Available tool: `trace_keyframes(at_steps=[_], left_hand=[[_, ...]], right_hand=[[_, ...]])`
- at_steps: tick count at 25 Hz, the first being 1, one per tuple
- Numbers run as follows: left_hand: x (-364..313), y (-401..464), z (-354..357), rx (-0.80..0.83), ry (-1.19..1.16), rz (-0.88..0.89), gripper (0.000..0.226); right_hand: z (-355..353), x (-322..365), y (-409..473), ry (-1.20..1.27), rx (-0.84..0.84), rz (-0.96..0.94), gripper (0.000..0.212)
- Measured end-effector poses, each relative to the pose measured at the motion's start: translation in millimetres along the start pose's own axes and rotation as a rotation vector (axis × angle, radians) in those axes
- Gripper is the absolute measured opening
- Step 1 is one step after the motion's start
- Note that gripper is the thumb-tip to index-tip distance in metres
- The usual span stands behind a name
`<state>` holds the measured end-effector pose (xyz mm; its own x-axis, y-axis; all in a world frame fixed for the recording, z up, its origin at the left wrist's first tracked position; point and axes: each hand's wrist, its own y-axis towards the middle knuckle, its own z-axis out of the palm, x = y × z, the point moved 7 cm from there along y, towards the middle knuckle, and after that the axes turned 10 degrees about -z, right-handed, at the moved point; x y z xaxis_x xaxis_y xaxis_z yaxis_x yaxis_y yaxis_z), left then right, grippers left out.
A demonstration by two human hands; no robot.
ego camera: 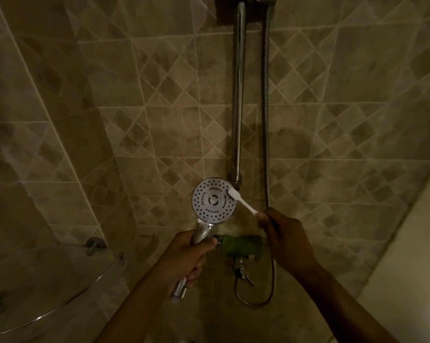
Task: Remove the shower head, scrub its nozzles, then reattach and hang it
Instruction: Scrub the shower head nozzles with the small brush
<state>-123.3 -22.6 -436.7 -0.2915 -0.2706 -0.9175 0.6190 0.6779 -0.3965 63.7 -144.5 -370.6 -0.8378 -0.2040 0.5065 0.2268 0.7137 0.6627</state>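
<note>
Now our left hand [184,253] grips the head [213,200] face-up so the brush [241,201] in our right hand [283,233] reaches its nozzles.

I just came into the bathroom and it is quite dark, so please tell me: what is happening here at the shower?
A person is cleaning a detached shower head. The left hand grips its chrome handle and turns the nozzle face toward the camera. The right hand holds a white toothbrush, whose bristle end lies on the upper right edge of the nozzle face. The metal hose hangs loose by the wall rail, not joined to the head. Reattaching and hanging are not yet done.
</note>
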Motion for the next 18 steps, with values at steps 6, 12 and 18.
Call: trace_keyframes(at_steps=[6, 12, 18], left_hand=[[-3.7, -2.3, 1.6, 0.055, -0.045, -0.001, 0.019], [-10.8, -8.2, 6.6, 0.079, -0.070, -0.026, 0.033], [-11.6, -11.6, 13.6, 0.139, -0.125, -0.081, 0.031]], right_hand=[[-0.2, -1.4, 2.2, 0.018, -0.003, 0.000, 0.036], [7.2, 9.4, 4.2, 0.020, 0.078, -0.066, 0.041], [15.8, 14.6, -2.3, 0.040, 0.063, -0.060, 0.039]])
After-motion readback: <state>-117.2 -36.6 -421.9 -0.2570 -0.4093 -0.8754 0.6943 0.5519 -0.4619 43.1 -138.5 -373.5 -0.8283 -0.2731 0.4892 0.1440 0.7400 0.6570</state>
